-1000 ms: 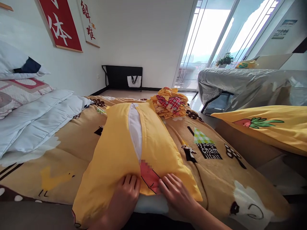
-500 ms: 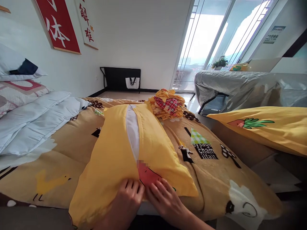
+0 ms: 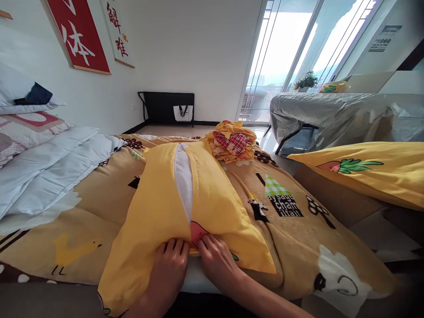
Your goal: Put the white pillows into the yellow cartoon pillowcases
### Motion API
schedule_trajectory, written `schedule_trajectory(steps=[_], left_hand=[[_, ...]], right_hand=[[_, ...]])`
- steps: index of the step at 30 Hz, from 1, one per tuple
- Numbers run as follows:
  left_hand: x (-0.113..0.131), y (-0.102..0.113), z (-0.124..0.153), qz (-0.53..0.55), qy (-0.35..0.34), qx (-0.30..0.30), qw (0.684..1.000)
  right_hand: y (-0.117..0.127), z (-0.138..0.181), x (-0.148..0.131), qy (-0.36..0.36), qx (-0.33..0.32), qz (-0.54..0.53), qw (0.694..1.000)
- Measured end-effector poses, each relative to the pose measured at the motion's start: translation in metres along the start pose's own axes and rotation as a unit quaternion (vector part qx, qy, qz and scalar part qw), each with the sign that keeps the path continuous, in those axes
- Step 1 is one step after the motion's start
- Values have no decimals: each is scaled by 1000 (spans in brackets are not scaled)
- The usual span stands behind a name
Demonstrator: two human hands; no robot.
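Observation:
A yellow pillowcase [image 3: 155,198] lies before me, plumped out by a white pillow [image 3: 183,181] that shows through a long slit down its middle. On its near edge, my left hand [image 3: 172,260] is closed with fingers curled over the fabric. My right hand [image 3: 215,256] grips the same edge just to the right, beside a red printed patch [image 3: 198,230]. Both sets of fingertips are hidden in the cloth. White material shows below and between the hands.
A tan patterned blanket [image 3: 109,194] lies beneath. Folded yellow cloths [image 3: 232,141] are piled beyond the pillow. White pillows [image 3: 56,172] are stacked at left. Another yellow pillow [image 3: 380,172] lies at right, near a plastic-covered table [image 3: 324,110].
Both hands have moved slightly up and away from me, drawing the near edge of the pillowcase back. More white shows between them, and the red patch is bunched smaller.

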State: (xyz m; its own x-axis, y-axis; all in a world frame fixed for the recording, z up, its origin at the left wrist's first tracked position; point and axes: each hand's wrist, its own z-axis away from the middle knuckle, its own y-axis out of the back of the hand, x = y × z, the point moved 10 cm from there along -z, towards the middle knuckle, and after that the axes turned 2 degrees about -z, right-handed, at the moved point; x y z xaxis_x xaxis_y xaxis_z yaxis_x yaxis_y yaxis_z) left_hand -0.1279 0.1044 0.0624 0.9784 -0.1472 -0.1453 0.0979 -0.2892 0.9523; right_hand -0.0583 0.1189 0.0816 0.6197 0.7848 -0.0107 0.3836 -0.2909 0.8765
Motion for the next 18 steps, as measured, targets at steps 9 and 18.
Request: schedule_trajectory(steps=[9, 18], left_hand=[[31, -22, 4, 72, -120, -111, 984], [52, -25, -2, 63, -162, -204, 963]], right_hand=[[10, 6, -17, 100, -134, -102, 981], [37, -133, 32, 72, -36, 1, 997]])
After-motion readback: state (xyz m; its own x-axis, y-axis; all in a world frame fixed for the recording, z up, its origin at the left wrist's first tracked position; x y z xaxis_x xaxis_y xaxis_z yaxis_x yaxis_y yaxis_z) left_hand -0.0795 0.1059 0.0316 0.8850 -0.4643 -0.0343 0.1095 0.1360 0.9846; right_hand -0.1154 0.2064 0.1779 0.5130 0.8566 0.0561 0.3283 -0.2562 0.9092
